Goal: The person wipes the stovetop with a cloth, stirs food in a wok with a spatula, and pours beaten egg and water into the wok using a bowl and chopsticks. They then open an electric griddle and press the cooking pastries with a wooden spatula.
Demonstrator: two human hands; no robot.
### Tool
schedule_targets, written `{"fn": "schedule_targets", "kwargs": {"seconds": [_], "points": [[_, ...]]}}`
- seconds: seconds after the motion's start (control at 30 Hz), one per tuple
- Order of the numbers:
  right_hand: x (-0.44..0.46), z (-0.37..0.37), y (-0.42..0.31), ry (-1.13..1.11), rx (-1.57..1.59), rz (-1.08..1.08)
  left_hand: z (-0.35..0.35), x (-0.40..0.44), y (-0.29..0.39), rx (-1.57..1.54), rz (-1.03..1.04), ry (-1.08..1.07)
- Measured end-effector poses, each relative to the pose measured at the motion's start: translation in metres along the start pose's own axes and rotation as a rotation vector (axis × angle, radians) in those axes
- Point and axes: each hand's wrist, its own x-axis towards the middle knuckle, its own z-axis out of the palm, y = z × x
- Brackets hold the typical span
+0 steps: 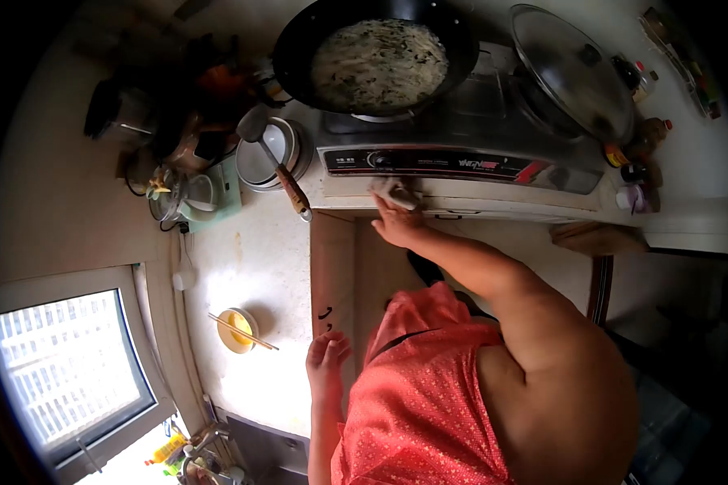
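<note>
Cloth [398, 194], pale and crumpled, lies at the upper centre of the frame, on the narrow strip of table [210, 271] along the front of the stove [344, 129]. The right hand [398, 221] reaches up to it from the right, its fingers grasping the bunched fabric, just below the stove's control panel. The left hand [328, 352] is at the lower centre, beside the table's edge, its fingers released and loosely curled.

On the stove, at the top of the frame, a black wok [298, 69] holds a pale mixture with dark green bits; at the upper right, a glass lid [554, 56] stands tilted over the other burner. Left of the stove, a spatula [289, 187] with a wooden handle rests across stacked bowls [251, 167], its handle end pointing down towards the table's edge. At centre left, a small bowl [226, 338] contains something yellow, with chopsticks [266, 344] laid across it. A sink [273, 444] shows at the bottom, and a bright window [73, 364] fills the lower left.
</note>
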Motion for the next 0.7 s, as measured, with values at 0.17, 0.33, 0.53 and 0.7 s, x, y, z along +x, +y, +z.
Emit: {"fn": "schedule_targets", "kwargs": {"seconds": [0.17, 0.33, 0.53, 0.7], "points": [[0.059, 0.029, -0.036, -0.16, 0.043, -0.252, 0.003, -0.013, 0.003, 0.028, 0.029, 0.064], [0.088, 0.053, -0.034, 0.094, 0.579, -0.257, -0.006, -0.017, -0.008, -0.003, -0.008, 0.101], [0.03, 0.087, -0.008, 0.272, 0.205, -0.324, 0.001, -0.008, 0.001, 0.016, -0.029, 0.054], [-0.055, 0.002, 0.074, 0.257, 0.004, -0.272, 0.004, 0.011, 0.01, 0.064, -0.014, -0.026]]}}
